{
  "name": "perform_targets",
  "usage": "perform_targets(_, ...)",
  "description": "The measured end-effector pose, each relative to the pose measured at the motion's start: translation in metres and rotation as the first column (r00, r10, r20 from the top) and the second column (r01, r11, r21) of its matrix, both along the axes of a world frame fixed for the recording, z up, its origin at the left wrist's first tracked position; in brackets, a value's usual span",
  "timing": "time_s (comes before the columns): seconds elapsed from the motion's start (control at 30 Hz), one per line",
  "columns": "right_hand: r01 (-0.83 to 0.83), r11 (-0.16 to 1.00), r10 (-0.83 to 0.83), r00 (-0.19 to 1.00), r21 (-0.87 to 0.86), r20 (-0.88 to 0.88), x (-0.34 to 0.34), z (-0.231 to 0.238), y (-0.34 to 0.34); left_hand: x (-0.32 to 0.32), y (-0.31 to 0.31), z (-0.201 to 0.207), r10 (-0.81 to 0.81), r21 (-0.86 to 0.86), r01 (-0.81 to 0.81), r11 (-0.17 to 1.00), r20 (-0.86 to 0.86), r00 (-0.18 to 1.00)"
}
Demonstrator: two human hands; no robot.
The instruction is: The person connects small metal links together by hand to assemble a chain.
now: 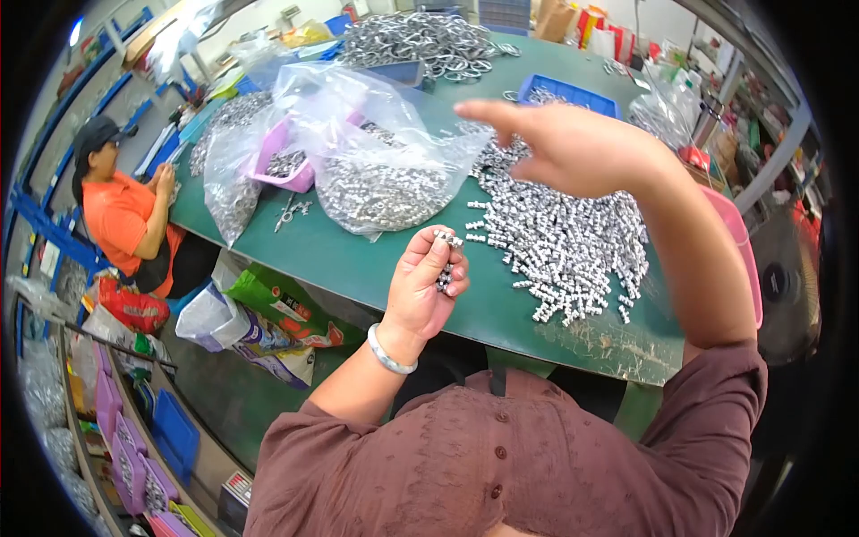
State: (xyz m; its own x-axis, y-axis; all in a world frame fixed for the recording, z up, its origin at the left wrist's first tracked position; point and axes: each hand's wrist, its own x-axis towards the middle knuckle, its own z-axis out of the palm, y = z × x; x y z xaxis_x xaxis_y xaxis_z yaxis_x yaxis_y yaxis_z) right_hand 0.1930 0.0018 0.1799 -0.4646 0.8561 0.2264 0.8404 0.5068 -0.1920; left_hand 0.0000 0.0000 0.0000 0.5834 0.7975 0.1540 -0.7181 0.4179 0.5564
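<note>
My left hand (424,288), with a pale bangle (386,353) on its wrist, is closed around several small silver metal fittings (445,238) at the table's near edge. One fitting shows between thumb and forefinger, and others sit against the curled fingers. My right hand (573,148) is raised over the table, its forefinger stretched to the left and the other fingers apart from it. Nothing shows in its grasp. Below it spreads a large heap of the same ribbed silver fittings (582,237), with a few lying loose at its left edge.
A clear plastic bag (380,192) of small metal parts lies left of the heap, beside a pink bin (284,166). Farther back are a pile of metal rings (420,45) and a blue tray (573,92). A co-worker in orange (121,215) sits at the left.
</note>
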Motion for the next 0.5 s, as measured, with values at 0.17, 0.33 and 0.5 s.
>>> perform_targets(0.17, 0.221, 0.905, -0.172, 0.972, 0.363, -0.161, -0.004, 0.065, 0.029, -0.016, 0.002, 0.01, -0.024, -0.006, 0.024, 1.0, 0.012, 1.0)
perform_targets(0.33, 0.314, 0.919, -0.209, 0.902, 0.24, -0.378, -0.037, 0.111, 0.014, -0.016, -0.001, 0.013, 0.016, 0.012, -0.016, 1.0, -0.002, 1.0)
perform_targets(0.5, 0.204, 0.945, -0.164, 0.971, 0.254, -0.172, -0.053, 0.107, 0.014, -0.029, 0.003, 0.014, 0.056, 0.022, -0.056, 0.998, -0.008, 0.998)
